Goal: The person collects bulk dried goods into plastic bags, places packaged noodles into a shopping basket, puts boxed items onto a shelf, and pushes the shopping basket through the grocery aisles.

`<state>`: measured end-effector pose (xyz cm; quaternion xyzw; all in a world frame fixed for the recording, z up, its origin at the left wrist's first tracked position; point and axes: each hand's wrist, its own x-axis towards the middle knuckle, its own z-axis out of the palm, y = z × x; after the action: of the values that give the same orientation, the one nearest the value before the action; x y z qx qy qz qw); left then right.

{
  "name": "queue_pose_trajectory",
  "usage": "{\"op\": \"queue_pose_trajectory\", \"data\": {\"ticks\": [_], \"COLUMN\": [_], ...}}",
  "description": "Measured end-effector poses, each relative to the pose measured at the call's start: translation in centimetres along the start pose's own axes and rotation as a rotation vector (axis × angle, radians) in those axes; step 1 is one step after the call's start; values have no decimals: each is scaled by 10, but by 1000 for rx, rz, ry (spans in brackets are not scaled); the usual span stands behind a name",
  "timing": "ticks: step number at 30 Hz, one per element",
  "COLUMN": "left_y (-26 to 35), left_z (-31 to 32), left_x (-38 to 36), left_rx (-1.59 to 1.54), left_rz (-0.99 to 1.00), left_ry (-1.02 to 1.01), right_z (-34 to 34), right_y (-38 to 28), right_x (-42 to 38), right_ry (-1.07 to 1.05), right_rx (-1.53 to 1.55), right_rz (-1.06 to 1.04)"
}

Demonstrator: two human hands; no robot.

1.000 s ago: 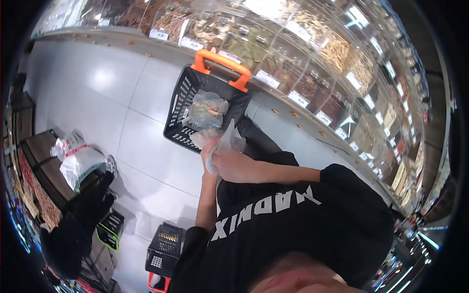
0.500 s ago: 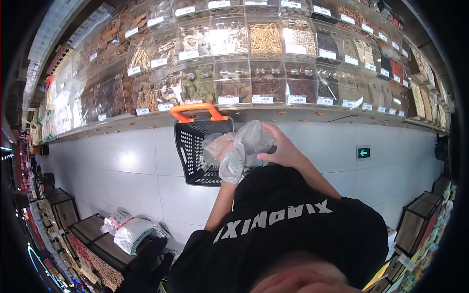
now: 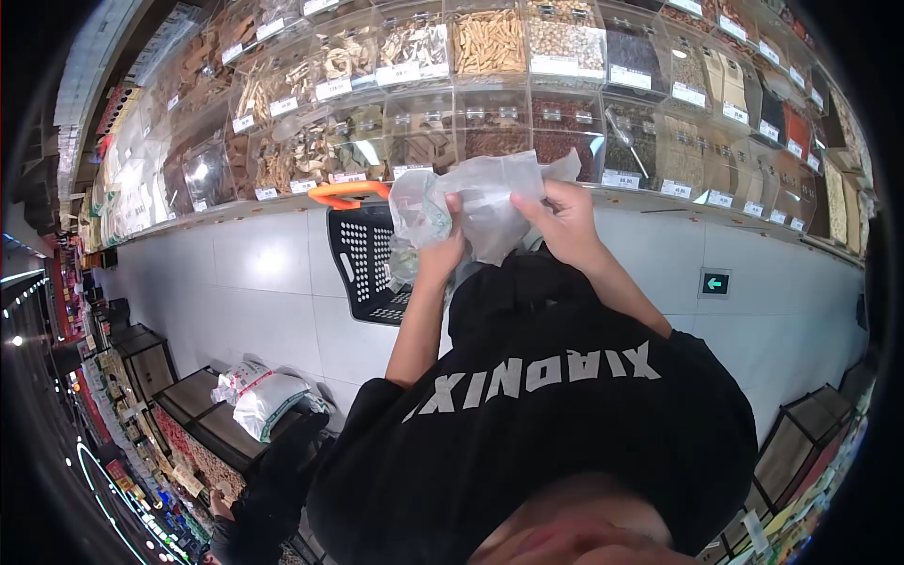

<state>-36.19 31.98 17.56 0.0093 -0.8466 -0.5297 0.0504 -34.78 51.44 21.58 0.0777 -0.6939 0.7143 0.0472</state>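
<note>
Your left hand (image 3: 443, 254) and right hand (image 3: 565, 221) pinch clear plastic bag (image 3: 490, 202), fingers clamped on top edge. Bag looks empty, not filled yet. Basket (image 3: 363, 259) below fingers.

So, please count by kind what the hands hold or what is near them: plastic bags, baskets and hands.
Clear plastic bag held by both hands: 1
Black basket with orange handle: 1
Hands, left hand and right hand: 2
Total: 4
</note>
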Motion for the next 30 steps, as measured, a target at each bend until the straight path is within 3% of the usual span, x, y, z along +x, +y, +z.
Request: {"op": "queue_pose_trajectory", "data": {"ticks": [3, 6, 9, 15, 16, 18, 21, 24, 25, 27, 30], "left_y": [13, -49, 10, -18, -3, 22, 41, 62, 65, 67, 69], "left_z": [19, 39, 32, 90, 90, 82, 83, 90, 96, 106, 112], "left_x": [13, 23, 39, 83, 98, 110, 130, 155, 163, 181, 211], "left_rx": [-258, -889, -576, -504, -482, -685, -954, -1291, -1385, -1517, -1536], "left_rz": [-100, -167, 61, 16, 34, -108, -266, -359, -410, -564, -932], "left_ry": [55, -16, -412, -333, -337, -378, -524, -712, -774, -889, -840], "right_z": [-17, -25, -25, -27, -36, -62, -113, -149, -134, -103, -66], "right_y": [-12, -10, -14, -6, -3, 6, 80, 200, 189, 174, 169], "right_x": [21, 42, 70, 137, 151, 172, 172, 133, 133, 133, 129], "right_ry": [-23, -3, 6, -194, -105, 66, 452, 338, 284, 211, 147], "right_rx": [17, -55, 19, 156, 140, 109, 255, 888, 1117, 1280, 1362], "right_rz": [39, -67, -33, 66, 10, -96, 203, 370, 326, 284, 271]}}
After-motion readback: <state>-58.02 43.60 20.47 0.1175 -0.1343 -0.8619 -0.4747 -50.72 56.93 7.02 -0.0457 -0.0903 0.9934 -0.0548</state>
